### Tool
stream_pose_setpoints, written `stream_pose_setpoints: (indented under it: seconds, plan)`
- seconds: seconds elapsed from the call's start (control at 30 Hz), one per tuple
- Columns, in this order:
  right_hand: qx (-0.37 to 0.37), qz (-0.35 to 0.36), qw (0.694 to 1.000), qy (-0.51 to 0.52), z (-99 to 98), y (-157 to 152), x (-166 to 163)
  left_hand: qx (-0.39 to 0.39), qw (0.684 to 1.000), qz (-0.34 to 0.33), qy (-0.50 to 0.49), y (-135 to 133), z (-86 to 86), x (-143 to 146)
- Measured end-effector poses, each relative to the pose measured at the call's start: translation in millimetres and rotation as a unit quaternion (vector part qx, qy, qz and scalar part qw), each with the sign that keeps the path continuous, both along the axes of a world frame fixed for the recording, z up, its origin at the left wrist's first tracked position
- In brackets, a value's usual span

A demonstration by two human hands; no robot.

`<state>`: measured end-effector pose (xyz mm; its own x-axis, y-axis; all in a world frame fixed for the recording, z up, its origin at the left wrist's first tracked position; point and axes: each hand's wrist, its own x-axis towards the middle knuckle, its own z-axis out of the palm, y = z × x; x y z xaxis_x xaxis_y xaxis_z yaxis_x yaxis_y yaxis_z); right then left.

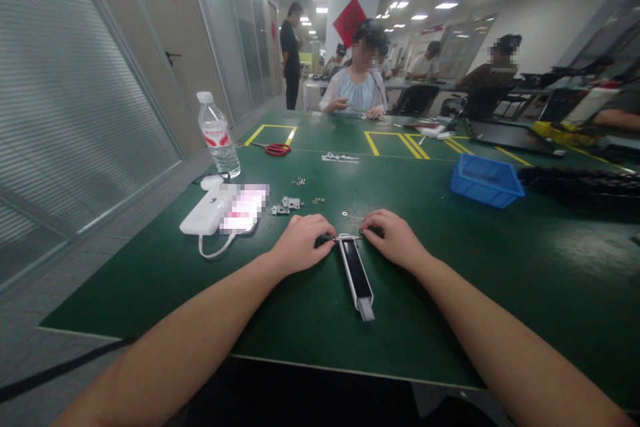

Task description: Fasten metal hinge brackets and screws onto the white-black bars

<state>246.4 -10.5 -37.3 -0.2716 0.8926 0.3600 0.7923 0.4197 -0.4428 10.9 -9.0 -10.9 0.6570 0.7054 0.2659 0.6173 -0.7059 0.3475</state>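
A long narrow white part with a black inner face [356, 272] lies on the green table mat [450, 280], pointing toward me. My left hand [301, 241] rests curled at its far end on the left, fingers pinched on a small thin metal piece. On the right of that end my right hand [393, 235] is curled too, its fingers closed on something small and dark that I cannot make out. Small grey metal brackets [286, 205] and loose washers [318, 201] lie just beyond my left hand.
A white power bank with a cable [206, 215] and a water bottle [219, 135] stand at the left. Red scissors [277, 149] lie farther back. A blue bin [486, 180] sits at the right. A person sits across the table, others behind.
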Motion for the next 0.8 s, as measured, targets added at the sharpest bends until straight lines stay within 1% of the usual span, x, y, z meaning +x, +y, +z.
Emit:
stream_pose_setpoints:
  seconds: [0.23, 0.3, 0.5, 0.67, 0.8]
  plan:
    - [-0.004, -0.003, 1.0, 0.01, 6.0, -4, -2, -0.001, 1.0, 0.017, -0.005, -1, 1.7, 1]
    - [-0.021, -0.015, 0.999, 0.021, 9.3, -7, -3, 0.001, 1.0, 0.019, -0.005, -1, 1.7, 1]
    - [-0.102, -0.038, 0.99, 0.086, 19.5, -15, -6, -0.002, 1.0, 0.012, -0.001, 0, 0.2, 1]
    - [-0.117, -0.043, 0.989, 0.078, 24.6, -18, -7, -0.006, 1.0, 0.012, 0.002, 0, 0.7, 1]
    - [-0.127, -0.044, 0.987, 0.086, 24.2, -18, -7, -0.009, 1.0, 0.016, 0.009, -1, 2.6, 1]
